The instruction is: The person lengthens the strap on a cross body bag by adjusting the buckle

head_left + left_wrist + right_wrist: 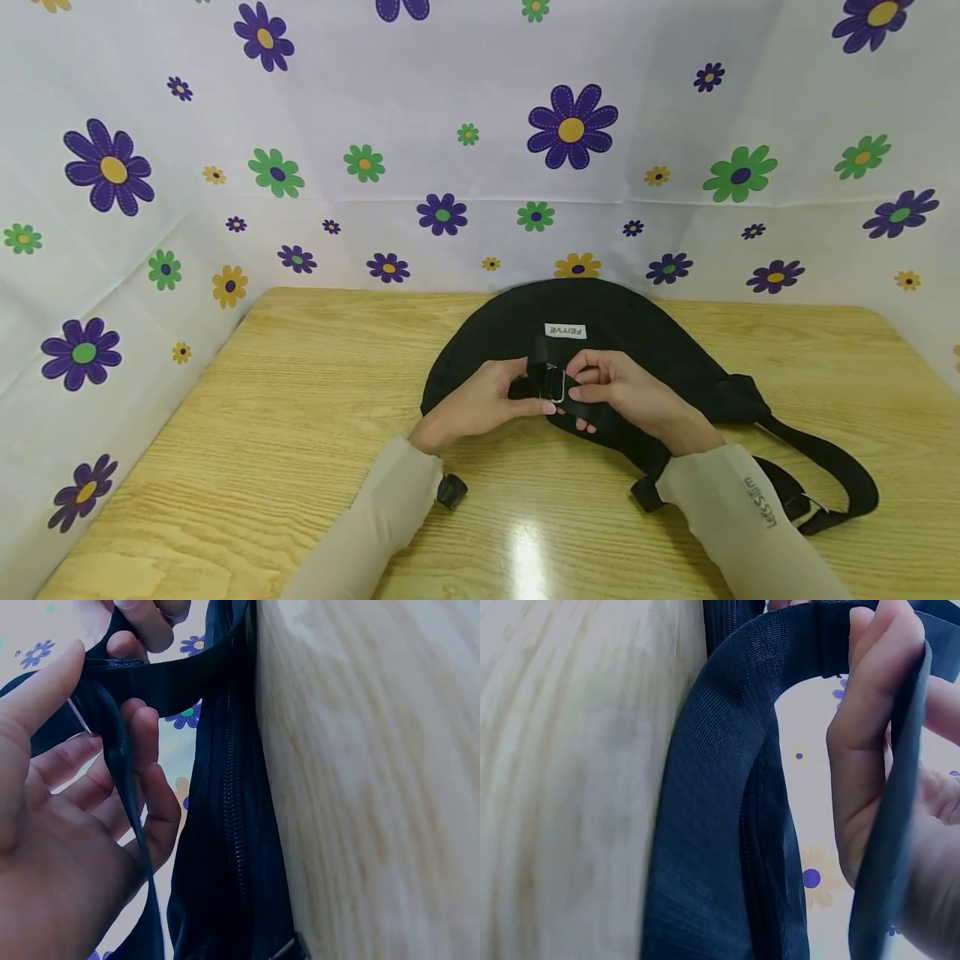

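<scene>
- The left hand [487,400] reaches in with its back up, thumb and fingers pinching a metal buckle [555,385] on the black strap [582,406].
- The right hand [626,396] faces it from the buckle's other side, pinching the strap between thumb and fingers, just beside the left fingertips.
- The black bag [480,354] lies behind and beneath the grip on the wooden table [300,417], its white label [565,331] just beyond the buckle.
- To the right of the grip, past the right sleeve [731,487], a strap loop [832,458] curves outward; a flowered cloth [450,100] hangs behind everything.
- In the left wrist view, strap folds cover most of the buckle, so its threading cannot be made out; both forearms run off the head view's lower edge.
</scene>
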Tool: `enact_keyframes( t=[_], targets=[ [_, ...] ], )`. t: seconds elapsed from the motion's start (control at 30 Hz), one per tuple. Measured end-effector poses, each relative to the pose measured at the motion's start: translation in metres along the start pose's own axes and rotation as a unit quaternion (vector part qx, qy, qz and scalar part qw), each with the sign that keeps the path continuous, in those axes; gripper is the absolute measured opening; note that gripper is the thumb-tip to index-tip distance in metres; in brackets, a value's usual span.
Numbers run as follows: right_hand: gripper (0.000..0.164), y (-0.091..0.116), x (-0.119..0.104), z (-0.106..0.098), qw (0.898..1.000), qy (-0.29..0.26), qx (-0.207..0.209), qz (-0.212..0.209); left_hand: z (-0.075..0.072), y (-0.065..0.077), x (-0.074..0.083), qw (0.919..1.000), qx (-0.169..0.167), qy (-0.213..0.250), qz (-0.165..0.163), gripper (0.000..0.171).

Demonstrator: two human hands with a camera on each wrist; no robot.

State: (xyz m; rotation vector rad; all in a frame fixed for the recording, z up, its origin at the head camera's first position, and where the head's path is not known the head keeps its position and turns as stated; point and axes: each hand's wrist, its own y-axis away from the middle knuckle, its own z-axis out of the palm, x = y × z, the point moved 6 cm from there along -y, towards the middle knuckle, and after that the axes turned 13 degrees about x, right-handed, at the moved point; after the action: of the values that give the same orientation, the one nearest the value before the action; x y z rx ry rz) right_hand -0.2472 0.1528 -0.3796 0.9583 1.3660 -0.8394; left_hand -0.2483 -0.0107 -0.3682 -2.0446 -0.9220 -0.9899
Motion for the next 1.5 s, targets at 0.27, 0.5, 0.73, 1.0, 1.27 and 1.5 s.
enact_keyframes(
  t=[0.27, 0.5, 0.73, 1.0, 1.27, 1.5],
  targets=[
    [0.011, -0.001, 0.001, 0.000, 1.000, -0.005, 0.006, 0.002, -0.002, 0.000, 0.000, 0.9994, 0.011, -0.029, -0.018, 0.043],
    [0.011, -0.001, -0.001, -0.003, 1.000, -0.006, 0.011, -0.003, -0.011, 0.000, -0.003, 0.9972, 0.034, -0.063, -0.021, 0.040],
    [0.011, -0.001, -0.002, -0.006, 1.000, 0.001, 0.017, -0.010, -0.020, 0.001, -0.005, 0.9938, 0.030, -0.105, -0.022, 0.046],
    [0.029, 0.000, -0.008, -0.002, 0.999, 0.026, 0.035, -0.022, -0.020, 0.000, -0.003, 0.9939, 0.028, -0.105, -0.018, 0.045],
    [0.057, 0.001, -0.016, 0.007, 0.993, 0.087, 0.047, -0.062, -0.019, -0.001, -0.003, 0.9944, 0.026, -0.100, -0.022, 0.046],
    [0.058, 0.000, -0.019, 0.015, 0.979, 0.156, 0.073, -0.105, -0.016, 0.000, -0.005, 0.9949, 0.022, -0.095, -0.023, 0.047]
  ],
)
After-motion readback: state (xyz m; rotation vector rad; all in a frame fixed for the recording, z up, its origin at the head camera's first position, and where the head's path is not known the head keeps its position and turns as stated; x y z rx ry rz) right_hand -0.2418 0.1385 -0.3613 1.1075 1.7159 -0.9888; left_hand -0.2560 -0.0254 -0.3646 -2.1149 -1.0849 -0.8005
